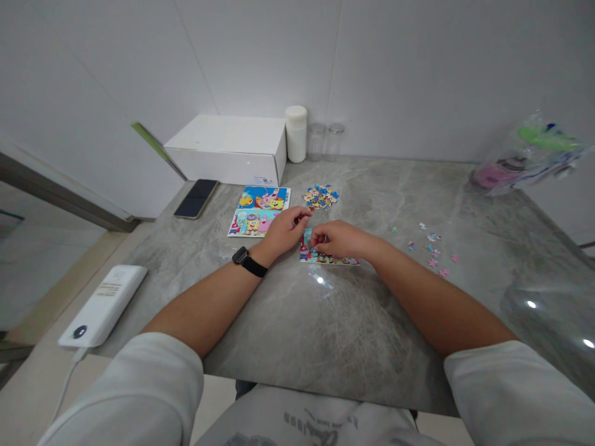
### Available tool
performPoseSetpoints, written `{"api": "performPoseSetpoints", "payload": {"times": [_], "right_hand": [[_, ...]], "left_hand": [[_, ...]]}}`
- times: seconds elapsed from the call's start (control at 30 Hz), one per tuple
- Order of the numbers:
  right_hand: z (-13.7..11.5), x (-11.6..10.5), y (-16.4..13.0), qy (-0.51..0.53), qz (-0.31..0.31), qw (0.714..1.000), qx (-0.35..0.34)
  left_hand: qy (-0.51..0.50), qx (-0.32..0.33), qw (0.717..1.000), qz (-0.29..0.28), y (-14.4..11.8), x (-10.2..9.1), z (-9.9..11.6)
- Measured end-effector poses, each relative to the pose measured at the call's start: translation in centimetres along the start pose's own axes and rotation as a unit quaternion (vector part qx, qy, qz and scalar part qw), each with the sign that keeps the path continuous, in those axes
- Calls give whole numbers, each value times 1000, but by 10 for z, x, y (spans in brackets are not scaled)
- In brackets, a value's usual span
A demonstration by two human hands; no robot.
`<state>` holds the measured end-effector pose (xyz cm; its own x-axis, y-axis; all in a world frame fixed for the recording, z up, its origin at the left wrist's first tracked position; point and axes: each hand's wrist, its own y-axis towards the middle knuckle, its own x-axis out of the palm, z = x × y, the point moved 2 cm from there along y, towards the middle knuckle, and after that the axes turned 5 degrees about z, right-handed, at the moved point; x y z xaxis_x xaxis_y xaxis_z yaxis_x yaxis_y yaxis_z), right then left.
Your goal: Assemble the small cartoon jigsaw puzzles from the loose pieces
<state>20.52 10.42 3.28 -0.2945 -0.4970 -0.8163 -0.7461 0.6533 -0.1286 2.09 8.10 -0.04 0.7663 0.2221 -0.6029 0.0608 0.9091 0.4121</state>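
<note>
My right hand point(341, 239) is over a partly covered jigsaw puzzle point(320, 256), thumb and fingers pinched together at its left side. Whatever sits between those fingertips is too small to make out. Just left of the puzzle, my left hand point(289, 229) rests with loosely bent fingers, thumb apart from them, and no held thing visible. It overlaps the right edge of a printed cartoon picture sheet point(251, 223). Beyond both hands lies a heap of loose puzzle pieces point(320, 196). More scattered puzzle pieces point(433, 250), several of them pink, lie to the right of my right forearm.
At the back stand a white box point(232, 139), a white bottle point(296, 135) and two clear jars point(333, 142). A phone point(197, 199) and a white power bank point(105, 303) with a cable are on the left. A plastic bag point(520, 158) sits at the far right.
</note>
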Motion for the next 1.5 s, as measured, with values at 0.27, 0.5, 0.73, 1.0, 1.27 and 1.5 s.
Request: {"api": "performPoseSetpoints", "payload": {"times": [0.27, 0.5, 0.73, 1.0, 1.27, 1.5], "right_hand": [[-1, 0, 0, -17, 10, 1000, -4], [1, 3, 0, -33, 9, 999, -8], [2, 3, 0, -28, 18, 999, -4], [15, -8, 3, 18, 70, 997, -3], [16, 0, 6, 18, 71, 997, 4], [16, 1, 5, 29, 68, 997, 7]], "left_hand": [[5, 3, 1000, -2, 0, 0, 2], [11, 7, 1000, -7, 1, 0, 2], [8, 14, 1000, -6, 0, 1, 1], [13, 11, 1000, -10, 0, 1, 1], [8, 14, 1000, -13, 0, 1, 2], [11, 10, 1000, -18, -1, 1, 2]]}}
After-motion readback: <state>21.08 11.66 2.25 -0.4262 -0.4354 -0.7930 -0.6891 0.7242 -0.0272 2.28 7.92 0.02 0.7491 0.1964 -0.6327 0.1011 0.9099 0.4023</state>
